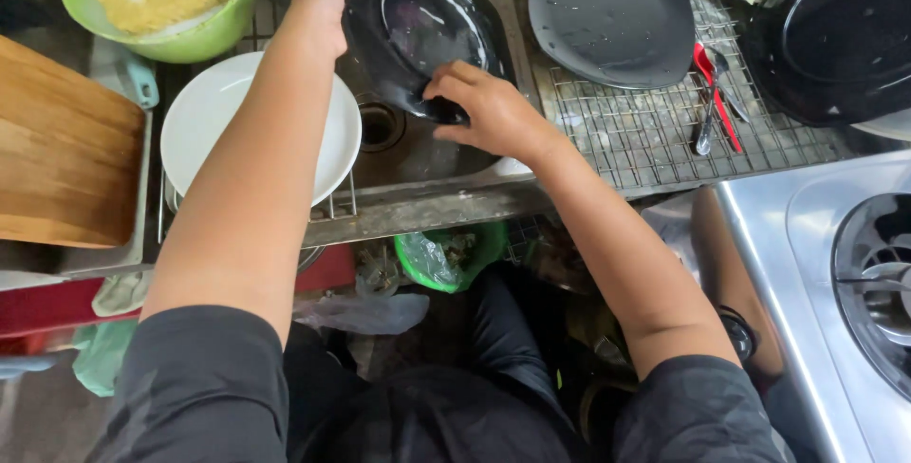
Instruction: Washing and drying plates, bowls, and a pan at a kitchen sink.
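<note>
Over the small metal sink (418, 155) I hold a wet black plate (432, 27), tilted on edge. My left hand (318, 8) grips its upper left rim. My right hand (489, 107) is closed on its lower right rim, with the fingers curled over the edge. The sink drain (378, 126) shows just below the plate.
A white plate (204, 117) sits in a rack at left, beside a wooden board (62, 155) and a green bowl (161, 41) with yellow sponges. On the wire rack (655, 136) at right lie a second black plate (612, 12), spoons (712, 107) and a black pan (835, 36). A stove (854, 273) is at right.
</note>
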